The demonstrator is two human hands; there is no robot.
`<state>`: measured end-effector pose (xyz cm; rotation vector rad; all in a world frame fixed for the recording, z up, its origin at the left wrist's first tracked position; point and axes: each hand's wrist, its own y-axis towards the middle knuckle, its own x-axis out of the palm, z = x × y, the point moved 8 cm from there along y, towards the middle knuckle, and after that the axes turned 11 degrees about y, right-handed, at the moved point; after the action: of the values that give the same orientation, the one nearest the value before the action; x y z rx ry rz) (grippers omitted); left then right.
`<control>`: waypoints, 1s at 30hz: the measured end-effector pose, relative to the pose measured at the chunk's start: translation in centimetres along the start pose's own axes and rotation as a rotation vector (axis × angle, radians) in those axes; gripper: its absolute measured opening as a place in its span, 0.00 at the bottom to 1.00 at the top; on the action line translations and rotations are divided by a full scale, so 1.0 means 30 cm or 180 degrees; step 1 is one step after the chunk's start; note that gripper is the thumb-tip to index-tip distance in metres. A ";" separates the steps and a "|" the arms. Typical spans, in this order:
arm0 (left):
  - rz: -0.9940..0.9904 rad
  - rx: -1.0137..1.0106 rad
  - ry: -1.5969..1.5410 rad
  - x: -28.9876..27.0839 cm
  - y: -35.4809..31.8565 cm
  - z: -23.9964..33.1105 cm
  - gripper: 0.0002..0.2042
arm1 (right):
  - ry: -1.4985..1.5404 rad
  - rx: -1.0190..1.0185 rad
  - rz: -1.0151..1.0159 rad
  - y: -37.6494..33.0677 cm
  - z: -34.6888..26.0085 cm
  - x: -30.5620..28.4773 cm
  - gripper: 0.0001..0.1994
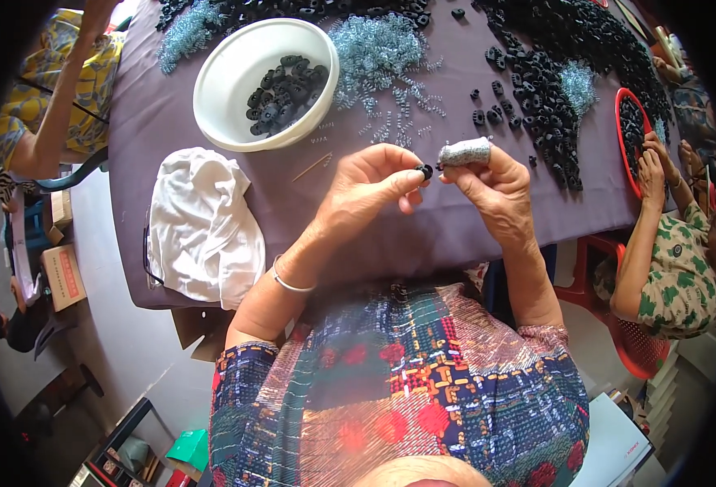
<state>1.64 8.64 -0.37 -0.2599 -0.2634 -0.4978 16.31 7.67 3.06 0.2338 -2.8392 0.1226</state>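
My left hand [360, 188] is closed in a pinch on a small black plastic part [425, 172], held above the table's near side. Just right of it, my right hand [500, 199] has its thumb pressed to the index finger. A grey speckled finger cover [465, 152] wraps that index finger; what the pinch holds, if anything, is hidden. Beyond my hands lies a heap of small pale blue metal springs [378, 49], some scattered toward me. A white bowl [204, 93] at the left contains several black parts [281, 97].
A purple-grey cloth [293, 223] covers the table. A white cloth [204, 227] lies near its left corner, with a thin wooden stick [312, 166] nearby. Black parts [537, 97] are heaped at the far right. Another person's hands [653, 166] work by a red-rimmed tray [623, 138].
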 end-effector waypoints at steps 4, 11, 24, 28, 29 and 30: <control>-0.0057 -0.0105 -0.0065 0.008 -0.007 -0.007 0.11 | -0.0300 -0.0125 0.0325 -0.023 -0.015 -0.023 0.10; -0.0149 -0.0379 -0.0350 0.012 -0.012 -0.018 0.09 | -0.1346 -0.0574 0.0685 -0.030 -0.007 -0.089 0.10; 0.0207 -0.0473 -0.0680 -0.049 -0.010 -0.021 0.07 | -0.3374 -0.1603 0.0569 0.007 -0.080 -0.041 0.09; 0.0236 -0.0465 -0.0617 -0.045 -0.005 -0.016 0.07 | -0.4004 -0.1680 0.0516 0.030 -0.066 0.004 0.10; 0.0244 -0.0449 -0.0624 -0.043 -0.003 -0.015 0.07 | -0.4189 -0.1646 0.0548 0.036 -0.060 0.009 0.10; 0.0252 -0.0449 -0.0623 -0.043 -0.003 -0.016 0.07 | -0.4368 -0.1612 0.0577 0.041 -0.055 0.013 0.09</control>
<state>0.60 8.97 -1.21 -0.4562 -0.4078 -0.4133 16.20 9.00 4.67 -0.1352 -4.0178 -1.1281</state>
